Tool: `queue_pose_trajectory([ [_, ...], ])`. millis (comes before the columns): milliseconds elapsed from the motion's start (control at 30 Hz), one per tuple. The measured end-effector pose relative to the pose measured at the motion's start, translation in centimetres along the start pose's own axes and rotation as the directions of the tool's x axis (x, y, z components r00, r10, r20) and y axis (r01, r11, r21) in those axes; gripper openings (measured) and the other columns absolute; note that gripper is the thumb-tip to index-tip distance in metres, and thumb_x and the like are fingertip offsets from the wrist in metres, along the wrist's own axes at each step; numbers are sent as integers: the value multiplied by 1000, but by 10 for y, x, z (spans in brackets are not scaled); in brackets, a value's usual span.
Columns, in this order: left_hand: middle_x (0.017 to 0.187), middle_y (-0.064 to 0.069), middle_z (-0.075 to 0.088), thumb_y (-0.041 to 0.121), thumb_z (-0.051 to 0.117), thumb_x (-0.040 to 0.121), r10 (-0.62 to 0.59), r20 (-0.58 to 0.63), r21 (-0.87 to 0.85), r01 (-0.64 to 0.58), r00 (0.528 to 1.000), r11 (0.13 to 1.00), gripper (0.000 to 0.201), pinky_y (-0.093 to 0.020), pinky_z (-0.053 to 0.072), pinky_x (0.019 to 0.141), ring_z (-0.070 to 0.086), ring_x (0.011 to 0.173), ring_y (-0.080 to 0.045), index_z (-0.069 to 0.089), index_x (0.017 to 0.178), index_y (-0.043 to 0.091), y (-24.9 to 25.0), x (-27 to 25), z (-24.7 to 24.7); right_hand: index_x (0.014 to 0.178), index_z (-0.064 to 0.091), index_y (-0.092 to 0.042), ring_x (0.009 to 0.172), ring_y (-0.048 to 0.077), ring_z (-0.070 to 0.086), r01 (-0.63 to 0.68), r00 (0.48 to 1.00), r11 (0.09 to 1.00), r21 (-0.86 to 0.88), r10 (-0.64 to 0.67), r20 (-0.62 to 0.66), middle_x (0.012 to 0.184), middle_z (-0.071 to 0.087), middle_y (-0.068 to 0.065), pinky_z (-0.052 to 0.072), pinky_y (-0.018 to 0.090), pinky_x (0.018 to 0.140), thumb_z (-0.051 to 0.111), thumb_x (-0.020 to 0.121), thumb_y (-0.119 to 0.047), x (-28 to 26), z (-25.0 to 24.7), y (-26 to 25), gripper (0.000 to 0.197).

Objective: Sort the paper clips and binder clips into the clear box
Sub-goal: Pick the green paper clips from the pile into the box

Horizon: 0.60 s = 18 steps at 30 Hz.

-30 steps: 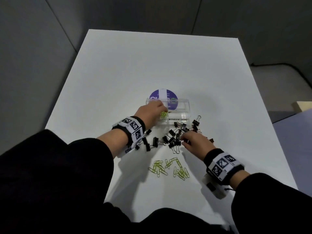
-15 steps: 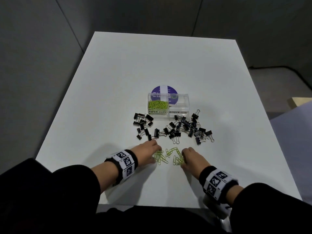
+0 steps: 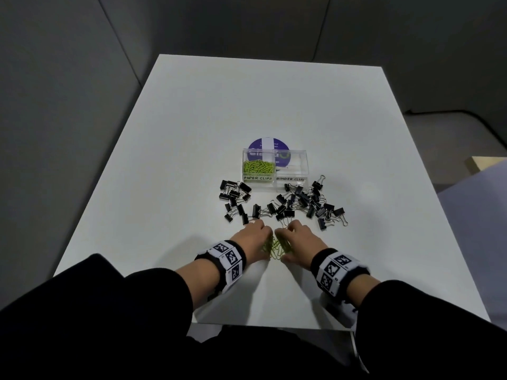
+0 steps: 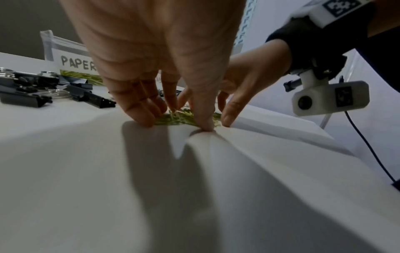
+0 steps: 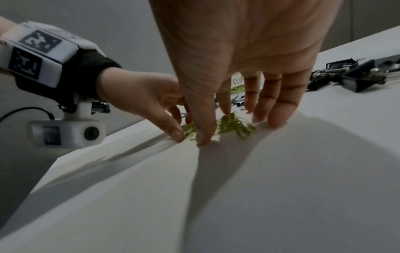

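1. Your left hand [image 3: 253,233] and right hand [image 3: 299,237] cup the loose green paper clips [image 3: 275,246] from both sides, fingertips down on the surface [image 3: 192,133], so the pile gets corralled between them.
2. Left hand: fingers [image 4: 140,113] spread and lightly bent, tips touching the surface at the pile's edge. They fence the clips in, no pinch visible.
3. Right hand: same, fingers [image 5: 279,113] splayed and thumb planted beside the left thumb. They press and herd, nothing lifted.
4. Likely reason: thin flat clips are hard to pick singly, so you bunch them first for one scoop.
5. The clear box [image 3: 275,171] sits well ahead of both hands. Its paper-clip side already holds green clips; the binder-clip side looks empty.
6. Black binder clips [image 3: 301,204] lie scattered between your hands and the box, none sorted yet. Keep your scoop from dragging any in.
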<state>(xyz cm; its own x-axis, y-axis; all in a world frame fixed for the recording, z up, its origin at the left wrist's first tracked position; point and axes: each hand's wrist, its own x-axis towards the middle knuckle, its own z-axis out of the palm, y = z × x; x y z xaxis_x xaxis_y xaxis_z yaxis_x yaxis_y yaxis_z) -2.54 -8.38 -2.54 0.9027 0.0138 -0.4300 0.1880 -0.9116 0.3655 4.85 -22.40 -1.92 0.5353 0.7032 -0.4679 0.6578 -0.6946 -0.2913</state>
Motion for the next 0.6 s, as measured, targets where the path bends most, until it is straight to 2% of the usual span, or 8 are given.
queue_pose_trajectory([
  [133,120,-17,47,19,60,87,-18,36,-18,18,999,1000,38,-37,42,96,48,113,-32,51,121,4,0,6,-6,117,53,-16,105,32,49,49,997,999,17,-48,-53,119,44,13,48,39,85,65,82,-19,6,-1,0,37],
  [300,120,-19,53,14,57,88,-43,84,-33,46,996,998,30,-38,43,96,52,113,-33,55,117,5,-3,11,-14,110,55,-5,96,34,54,46,998,999,16,-45,-47,114,47,18,45,37,79,56,85,-6,15,-5,-5,25],
  [433,119,-19,56,14,57,89,-39,113,-10,41,993,999,30,-37,44,96,54,112,-33,57,118,4,-3,13,-16,111,54,-3,102,36,54,0,1000,1000,28,0,-4,116,51,20,44,39,86,47,89,-2,22,-8,-8,24],
  [600,120,-18,55,16,50,93,-16,109,34,12,994,999,29,-36,42,94,53,112,-32,57,119,4,-3,12,-17,110,54,-3,107,32,54,-42,999,994,102,38,37,117,57,17,44,36,90,49,86,2,28,-13,-7,25],
])
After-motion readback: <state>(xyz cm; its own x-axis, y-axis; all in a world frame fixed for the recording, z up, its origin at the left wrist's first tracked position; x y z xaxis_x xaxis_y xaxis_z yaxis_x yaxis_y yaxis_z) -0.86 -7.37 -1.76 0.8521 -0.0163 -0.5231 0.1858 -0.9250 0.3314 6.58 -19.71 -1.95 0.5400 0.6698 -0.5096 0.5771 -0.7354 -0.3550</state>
